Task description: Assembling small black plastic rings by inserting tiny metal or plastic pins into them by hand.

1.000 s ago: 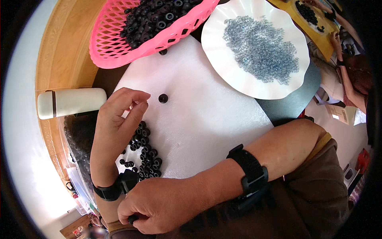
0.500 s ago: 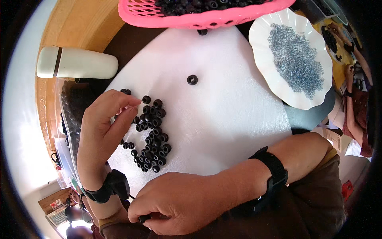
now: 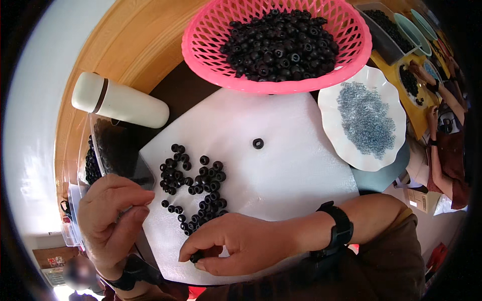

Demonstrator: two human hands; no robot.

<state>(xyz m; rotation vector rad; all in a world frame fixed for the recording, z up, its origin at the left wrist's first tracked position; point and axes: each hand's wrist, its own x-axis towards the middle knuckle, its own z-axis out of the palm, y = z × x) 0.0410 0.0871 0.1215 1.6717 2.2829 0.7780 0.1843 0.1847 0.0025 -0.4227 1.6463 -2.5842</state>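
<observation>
My right hand (image 3: 233, 244) is closed at the near edge of a white sheet (image 3: 293, 200), with a black bead-like ring (image 3: 196, 257) pinched between thumb and fingers. To its left, my left hand (image 3: 111, 220) hovers by the sheet's left edge. Its fingers are curled and the thumb and forefinger tips come close together; anything between them is too small to make out. Just beyond both hands lies a loose cluster of black rings (image 3: 203, 188), partly hidden by my right hand. One single ring (image 3: 258, 143) sits apart, farther up the sheet.
A pink lattice basket (image 3: 188, 50) full of black rings stands at the far side. At right, a scalloped white plate (image 3: 331, 128) holds tiny clear bluish pieces (image 3: 365, 120). A white bottle (image 3: 133, 104) lies at left near a clear bin (image 3: 120, 145). Another person's arms (image 3: 442, 95) work at far right.
The view has shifted, showing more of the basket. My left hand has drawn back from the cluster toward the left edge. My right hand, still pinching a ring, is now over the sheet's near edge.
</observation>
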